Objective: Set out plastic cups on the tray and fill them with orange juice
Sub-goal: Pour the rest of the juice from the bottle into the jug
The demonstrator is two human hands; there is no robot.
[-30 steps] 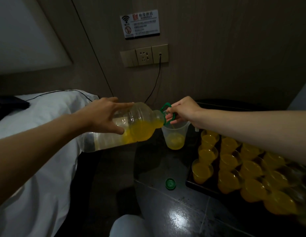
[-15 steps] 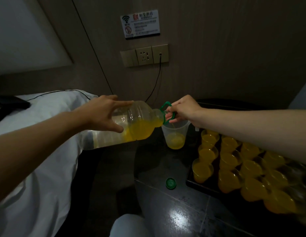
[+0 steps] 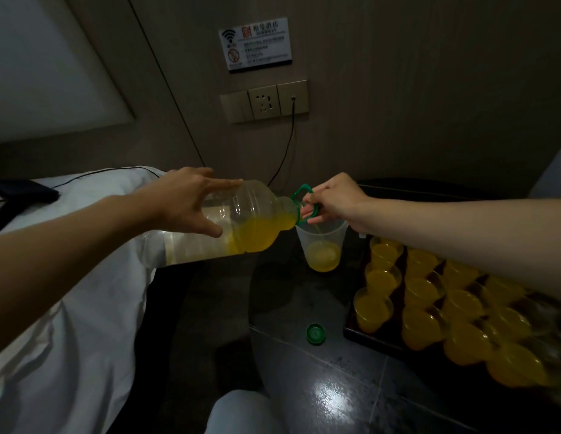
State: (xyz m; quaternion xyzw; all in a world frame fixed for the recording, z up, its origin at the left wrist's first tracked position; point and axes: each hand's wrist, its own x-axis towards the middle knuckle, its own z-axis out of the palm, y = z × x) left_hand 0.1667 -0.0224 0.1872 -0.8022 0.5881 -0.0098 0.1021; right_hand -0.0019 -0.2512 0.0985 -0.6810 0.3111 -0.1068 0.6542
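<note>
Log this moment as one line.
step: pouring orange juice | left hand: holds tilted clear plastic bottle | right hand: grips green bottle handle | target: clear plastic cup on dark table, partly filled

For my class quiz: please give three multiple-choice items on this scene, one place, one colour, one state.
1. Where is the cap? A on the table, left of the tray; B on the bed; C in a cup.
2. Colour of the bottle handle? A red; B green; C white.
3. The bottle is: A upright; B tipped over the large cup; C capped.
1 A, it lies on the dark tabletop; 2 B, the neck loop is green; 3 B, juice streams out.
</note>
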